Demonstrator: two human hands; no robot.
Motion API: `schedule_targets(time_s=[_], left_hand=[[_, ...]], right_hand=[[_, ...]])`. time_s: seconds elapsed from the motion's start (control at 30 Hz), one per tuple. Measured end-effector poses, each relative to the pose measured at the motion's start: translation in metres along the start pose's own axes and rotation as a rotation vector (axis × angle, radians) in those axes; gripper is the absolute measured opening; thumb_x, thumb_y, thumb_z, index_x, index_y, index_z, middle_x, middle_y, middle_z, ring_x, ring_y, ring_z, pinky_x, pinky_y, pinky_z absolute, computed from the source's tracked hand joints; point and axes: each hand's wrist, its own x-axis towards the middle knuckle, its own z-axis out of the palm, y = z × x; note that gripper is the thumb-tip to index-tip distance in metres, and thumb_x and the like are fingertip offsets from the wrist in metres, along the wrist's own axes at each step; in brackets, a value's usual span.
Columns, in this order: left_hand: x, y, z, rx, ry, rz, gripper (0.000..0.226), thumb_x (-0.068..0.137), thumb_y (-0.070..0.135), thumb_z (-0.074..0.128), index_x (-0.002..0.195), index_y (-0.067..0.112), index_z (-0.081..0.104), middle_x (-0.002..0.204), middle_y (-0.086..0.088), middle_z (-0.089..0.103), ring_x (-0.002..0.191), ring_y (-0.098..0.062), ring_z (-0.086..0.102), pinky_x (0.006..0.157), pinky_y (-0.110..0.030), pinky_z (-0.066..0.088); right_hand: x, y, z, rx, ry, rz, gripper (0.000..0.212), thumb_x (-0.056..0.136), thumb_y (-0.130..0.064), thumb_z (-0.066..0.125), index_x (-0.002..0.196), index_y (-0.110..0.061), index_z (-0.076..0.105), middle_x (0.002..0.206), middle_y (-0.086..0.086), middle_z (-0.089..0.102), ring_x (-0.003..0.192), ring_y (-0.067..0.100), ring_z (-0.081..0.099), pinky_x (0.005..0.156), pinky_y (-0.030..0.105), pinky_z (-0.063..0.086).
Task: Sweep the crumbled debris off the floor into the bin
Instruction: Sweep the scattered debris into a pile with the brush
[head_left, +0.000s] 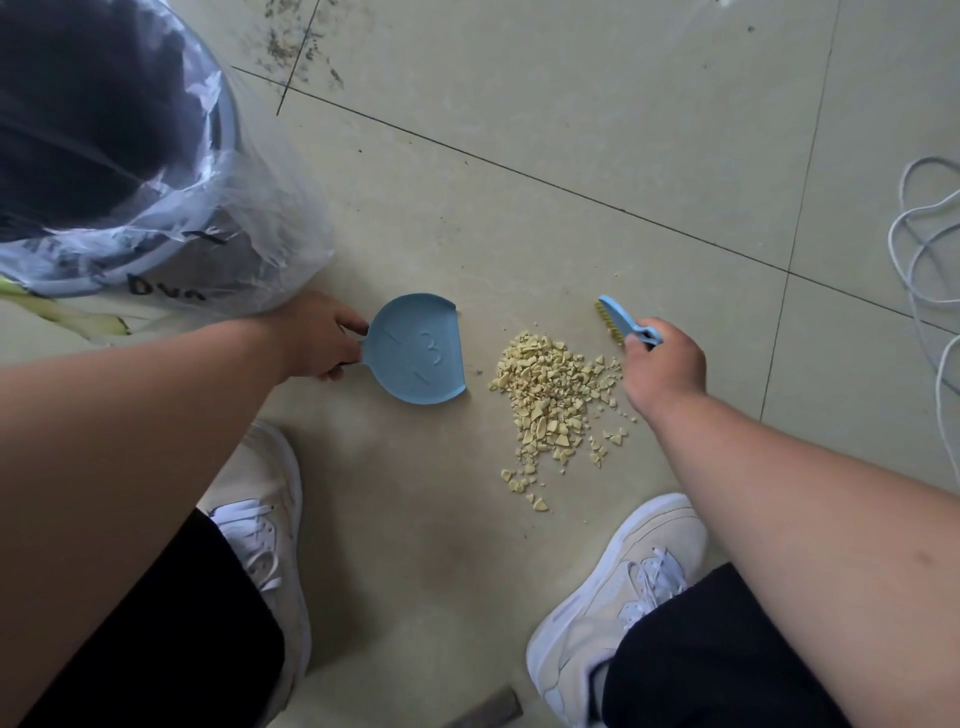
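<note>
Pale beige floor tiles (597, 130) with dark grout lines fill the room underfoot, scuffed with dark specks at twelve o'clock. At ten o'clock stands the bin (119, 171), dark inside and lined with a clear plastic bag that spills over its rim. A white cord (919, 249) loops at three o'clock, and white sneakers (613, 587) sit planted at six.

The left hand (317, 338) is clamped on the handle of a blue dustpan (421, 351), which lies on the floor just beside the bin, its straight lip facing three o'clock. The right hand (665, 369) is wrapped around the handle of a small blue brush (618, 319), bristles at the pile's far edge.

The debris (550, 400) lies between pan and brush: a heap of pale yellow, chalky chips, dense at the centre, trailing loose fragments toward six o'clock.

To sweep well, I'd judge the pan lip should press against the tile close to the heap, and the brush pull in short strokes toward nine o'clock, gathering the stragglers last.
</note>
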Motion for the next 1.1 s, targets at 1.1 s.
schedule_targets(time_s=[1.1], left_hand=[[0.005, -0.016, -0.002, -0.049, 0.0, -0.014, 0.026, 0.089, 0.013, 0.077, 0.115, 0.018, 0.081, 0.068, -0.006, 0.063, 0.061, -0.023, 0.058, 0.055, -0.029, 0.048]], right_hand=[[-0.003, -0.077, 0.048, -0.001, -0.283, -0.27, 0.024, 0.099, -0.016, 0.062, 0.116, -0.024, 0.076, 0.112, 0.0, 0.071, 0.099, 0.018, 0.064, 0.084, 0.022, 0.045]])
